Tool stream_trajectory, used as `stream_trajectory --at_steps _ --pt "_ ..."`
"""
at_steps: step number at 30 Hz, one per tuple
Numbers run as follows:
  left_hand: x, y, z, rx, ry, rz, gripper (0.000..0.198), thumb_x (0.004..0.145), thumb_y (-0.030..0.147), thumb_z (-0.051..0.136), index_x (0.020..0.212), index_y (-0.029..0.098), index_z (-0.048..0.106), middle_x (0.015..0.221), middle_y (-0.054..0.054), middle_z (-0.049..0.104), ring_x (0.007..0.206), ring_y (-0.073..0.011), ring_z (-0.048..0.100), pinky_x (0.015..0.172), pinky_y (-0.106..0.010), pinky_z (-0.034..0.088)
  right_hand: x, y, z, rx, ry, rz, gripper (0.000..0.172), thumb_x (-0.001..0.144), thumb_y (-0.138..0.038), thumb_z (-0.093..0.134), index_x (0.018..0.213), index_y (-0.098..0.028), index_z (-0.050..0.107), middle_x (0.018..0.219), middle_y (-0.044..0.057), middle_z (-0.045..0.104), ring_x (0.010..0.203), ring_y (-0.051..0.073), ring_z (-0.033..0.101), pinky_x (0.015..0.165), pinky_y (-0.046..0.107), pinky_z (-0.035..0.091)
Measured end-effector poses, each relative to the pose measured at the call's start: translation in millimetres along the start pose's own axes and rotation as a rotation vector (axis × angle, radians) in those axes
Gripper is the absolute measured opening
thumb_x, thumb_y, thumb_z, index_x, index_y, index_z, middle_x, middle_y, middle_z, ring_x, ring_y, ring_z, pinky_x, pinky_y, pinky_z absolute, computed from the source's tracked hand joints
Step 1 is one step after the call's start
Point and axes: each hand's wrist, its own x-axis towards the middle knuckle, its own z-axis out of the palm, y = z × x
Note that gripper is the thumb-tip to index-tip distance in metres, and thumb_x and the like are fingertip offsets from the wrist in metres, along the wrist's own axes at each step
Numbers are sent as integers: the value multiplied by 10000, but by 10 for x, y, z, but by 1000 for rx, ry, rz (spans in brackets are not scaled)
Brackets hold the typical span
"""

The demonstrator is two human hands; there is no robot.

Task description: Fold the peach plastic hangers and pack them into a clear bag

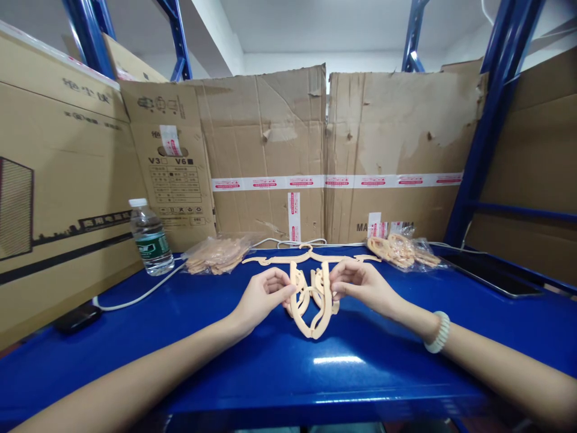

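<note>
Between both hands is a peach-coloured folding clothes hanger [313, 332], its two arms folded upward into a V with the joint at the bottom. My left hand [265, 294] pinches its left arm with thumb and fingers. Its right arm is gripped by my right hand [365, 287] in the same way. Just behind it are more peach plastic parts, partly hidden by the held hanger. Farther back, an unfolded hanger [288, 260] of the same colour lies spread on the blue table [216, 373], hook pointing away.
Clear bags of folded hangers lie at the back left [216, 254] and back right [406, 249]. A water bottle [151, 240] stands at left, near a black device [77, 317] with a white cable [139, 296]. A dark flat tablet-like device [491, 275] lies right. Cardboard [270, 144] walls the back.
</note>
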Motion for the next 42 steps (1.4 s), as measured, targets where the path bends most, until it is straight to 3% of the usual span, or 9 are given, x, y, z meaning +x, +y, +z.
stream_trajectory --at_steps 4,7,14,20,25,38,42 --pt "-13 -4 2 4 -23 13 241 703 284 745 767 143 560 680 14 617 593 -102 588 562 -212 499 -47 -46 35 -47 -196 -1 246 811 -361 690 914 -140 654 878 43 647 714 134 643 678 289 563" --pt "-8 -6 -10 45 -25 49 218 708 274 736 781 142 580 735 -5 628 676 -125 609 613 -231 509 -72 -69 33 -122 -251 -24 258 848 -356 652 1004 -151 671 980 63 634 781 135 629 723 287 550" --pt "-5 14 -38 142 -41 112 237 740 281 720 922 152 641 975 -73 677 953 -207 627 829 -321 510 -88 -104 28 -157 -250 -11 375 816 -375 685 1146 -200 650 1073 77 613 821 172 636 762 356 562" --pt "-34 48 -33 120 -103 128 283 772 265 704 1031 174 636 1111 -83 655 1074 -232 598 897 -348 501 -88 -104 3 -223 -196 -82 380 830 -377 672 1168 -204 648 990 73 646 837 184 641 766 356 560" --pt "-45 47 -32 106 -122 132 292 771 254 709 1043 181 634 1122 -77 652 1088 -234 595 911 -354 501 -86 -95 -14 -252 -172 -97 360 844 -377 656 1162 -209 656 1031 84 648 868 200 646 747 354 571" --pt "-56 70 -37 69 -185 159 316 766 222 701 1069 169 629 1157 -99 644 1108 -245 587 904 -370 506 -72 -116 -49 -331 -157 -130 331 852 -369 650 1137 -202 668 1082 100 665 991 233 634 866 408 540" --pt "-74 130 -11 55 -232 128 340 759 246 708 1077 167 617 1178 -109 633 1132 -259 576 920 -389 497 -81 -115 -50 -337 -205 -126 336 858 -346 645 1168 -216 645 1161 101 621 1042 236 609 879 406 534"
